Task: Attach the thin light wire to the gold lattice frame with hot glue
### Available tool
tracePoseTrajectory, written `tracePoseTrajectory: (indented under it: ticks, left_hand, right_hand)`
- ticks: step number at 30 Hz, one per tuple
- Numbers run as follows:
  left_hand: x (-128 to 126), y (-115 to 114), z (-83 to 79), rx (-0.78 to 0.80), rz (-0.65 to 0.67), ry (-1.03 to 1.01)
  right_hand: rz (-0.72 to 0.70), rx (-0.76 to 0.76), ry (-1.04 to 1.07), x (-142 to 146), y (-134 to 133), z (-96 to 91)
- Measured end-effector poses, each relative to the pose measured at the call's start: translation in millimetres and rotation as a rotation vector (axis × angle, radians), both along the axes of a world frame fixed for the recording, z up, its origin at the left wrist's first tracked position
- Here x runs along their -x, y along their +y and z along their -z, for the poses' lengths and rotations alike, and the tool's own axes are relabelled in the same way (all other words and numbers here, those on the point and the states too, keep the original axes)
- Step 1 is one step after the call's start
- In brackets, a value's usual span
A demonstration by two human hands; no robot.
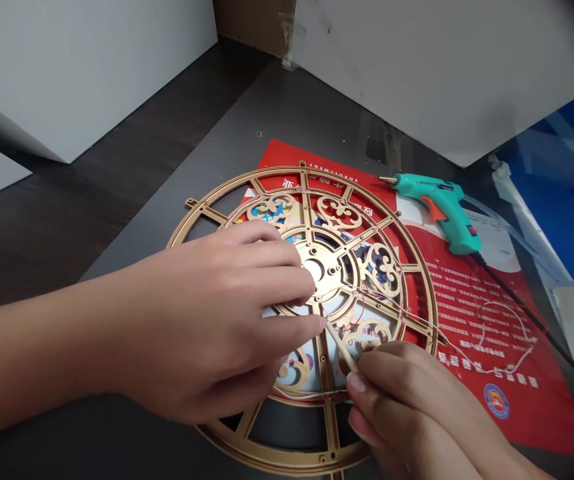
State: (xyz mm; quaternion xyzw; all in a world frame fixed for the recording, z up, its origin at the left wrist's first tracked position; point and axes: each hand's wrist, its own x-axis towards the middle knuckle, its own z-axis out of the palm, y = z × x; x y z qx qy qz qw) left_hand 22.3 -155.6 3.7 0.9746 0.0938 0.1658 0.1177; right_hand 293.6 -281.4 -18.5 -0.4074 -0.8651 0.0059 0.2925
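Head view: the person's left hand [227, 307] lies over a round, gold, spoked wheel frame with scrollwork [323, 360], fingers close together and bent, tips at its hub; whether they grip anything cannot be told. Beneath both hands, the wheel overlaps a glossy red-and-white printed sheet [541, 407]. Between the hands, a thin, pale stick [341, 347] points at the hub, pinched between thumb and fingers of the right hand [417, 407]. Beyond the hands, the sheet reads "ENROLLMENT"; its Chinese lines are too small to read surely. Farther out beyond the right hand lies a teal glue gun with an orange trigger [441, 207]. Right of that hand are thin, pale wires [481, 370] and a round, blue-edged emblem [497, 401].
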Motion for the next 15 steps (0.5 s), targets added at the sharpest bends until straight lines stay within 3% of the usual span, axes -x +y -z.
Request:
tracePoseTrajectory:
  ticks: [5, 11, 15]
  left_hand:
    - [-2.4, -1.2, -0.4, -0.024, -0.024, 0.028]
    - [-8.0, -1.6, -2.2, -0.175, 0.043, 0.078]
    - [-10.5, -3.7, -4.4, -0.144, 0.036, 0.066]
  right_hand:
    - [0.067, 0.016, 0.032, 10.0, -1.3, -3.0]
    - [0.034, 0.085, -0.015, 13.2, -2.0, -15.8]
    - [0.049, 0.165, -0.062, 11.5, -4.1, -22.9]
